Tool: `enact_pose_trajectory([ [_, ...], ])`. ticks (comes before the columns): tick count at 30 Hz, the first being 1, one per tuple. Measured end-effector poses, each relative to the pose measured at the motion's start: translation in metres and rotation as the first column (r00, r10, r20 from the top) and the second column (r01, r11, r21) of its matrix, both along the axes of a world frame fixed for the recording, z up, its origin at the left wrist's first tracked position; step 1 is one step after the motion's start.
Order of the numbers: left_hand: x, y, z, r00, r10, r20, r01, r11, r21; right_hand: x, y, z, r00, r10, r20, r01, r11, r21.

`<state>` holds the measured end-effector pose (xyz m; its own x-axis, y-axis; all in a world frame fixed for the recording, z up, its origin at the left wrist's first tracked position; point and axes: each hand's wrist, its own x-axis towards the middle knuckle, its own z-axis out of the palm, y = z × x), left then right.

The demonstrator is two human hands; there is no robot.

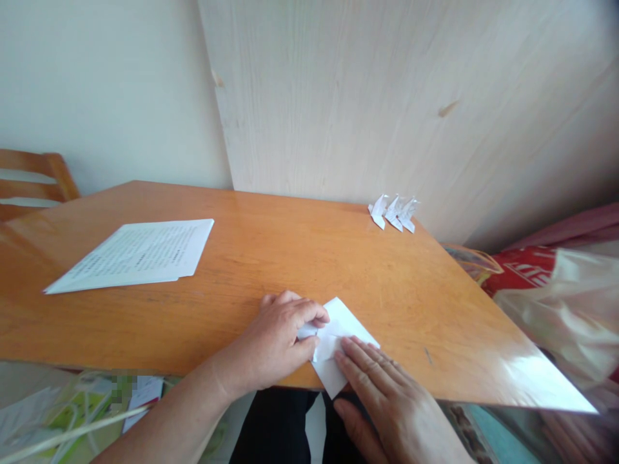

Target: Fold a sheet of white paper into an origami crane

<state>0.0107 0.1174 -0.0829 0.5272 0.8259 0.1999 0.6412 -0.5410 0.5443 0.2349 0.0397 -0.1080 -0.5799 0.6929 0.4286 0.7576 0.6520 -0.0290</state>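
A folded sheet of white paper [345, 319] lies near the front edge of the wooden table, one corner reaching over that edge. My left hand [285, 328] grips its left part, thumb and forefinger closed round a small folded flap. Part of that flap is hidden by the fingers. Flat across the lower right of the paper rests my right hand [382, 380], its fingers stretched out and its thumb below the table edge.
A stack of printed sheets [140, 252] lies on the table [271, 241] at the left. Three folded paper figures [394, 212] stand at the back right by the wooden panel. Bags [565, 303] crowd the right side; a chair [36, 177] is at far left.
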Motion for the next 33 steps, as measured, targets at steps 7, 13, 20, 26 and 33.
enact_pose_trajectory([
  [7, 0.0, 0.0, 0.001, 1.0, -0.008, -0.019, 0.008, 1.0, 0.002, 0.001, -0.001, 0.01, 0.997, -0.021, -0.069, 0.017, 0.998, -0.065],
  [13, -0.001, 0.001, 0.0, 1.0, -0.02, -0.005, 0.02, 1.0, -0.005, -0.007, 0.002, 0.017, 0.994, 0.008, -0.108, -0.012, 0.999, -0.039],
  [20, 0.0, 0.001, 0.001, 1.0, -0.016, -0.008, 0.016, 1.0, -0.014, -0.016, 0.006, 0.014, 0.997, 0.051, -0.055, -0.053, 0.998, -0.038],
  [26, -0.001, 0.001, 0.0, 0.999, -0.03, -0.017, 0.03, 1.0, 0.004, -0.015, 0.006, 0.007, 1.0, 0.026, 0.002, -0.026, 0.998, -0.061],
  [33, -0.001, 0.001, 0.0, 0.999, -0.031, -0.015, 0.03, 0.999, -0.016, -0.02, 0.01, 0.014, 0.999, 0.028, -0.027, -0.03, 0.996, -0.087],
])
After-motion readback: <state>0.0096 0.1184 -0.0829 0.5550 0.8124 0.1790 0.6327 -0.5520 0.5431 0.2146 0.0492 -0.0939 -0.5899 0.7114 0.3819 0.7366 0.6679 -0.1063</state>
